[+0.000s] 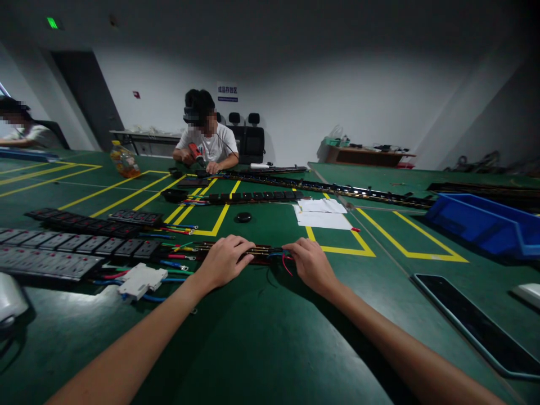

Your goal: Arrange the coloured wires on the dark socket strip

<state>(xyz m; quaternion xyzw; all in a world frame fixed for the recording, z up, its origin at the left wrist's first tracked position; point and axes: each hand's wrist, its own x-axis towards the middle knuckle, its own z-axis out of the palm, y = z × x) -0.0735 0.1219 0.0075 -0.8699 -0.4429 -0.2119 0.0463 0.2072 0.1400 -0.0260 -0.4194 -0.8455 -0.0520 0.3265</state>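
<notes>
In front of me on the green table lies a dark strip [262, 253] with brass-coloured rails along it, likely the open back of a socket strip. My left hand [225, 261] is closed over its middle, thumb on the near side and fingers on the far side. At the strip's right end, my right hand [311, 265] pinches thin wires; a blue one runs into the fingertips and a red wire [287, 265] curls below them. The exact wire ends are hidden by the fingers. Left of my left hand are several coloured leads [183, 257] with ring terminals.
Finished-looking socket strips [80, 244] and a white breaker [142, 280] lie at the left. White paper [323, 216], a black round cap [243, 217], a blue bin [481, 225] and a phone [476, 320] are around. Across the table a person [211, 143] holds a red power tool.
</notes>
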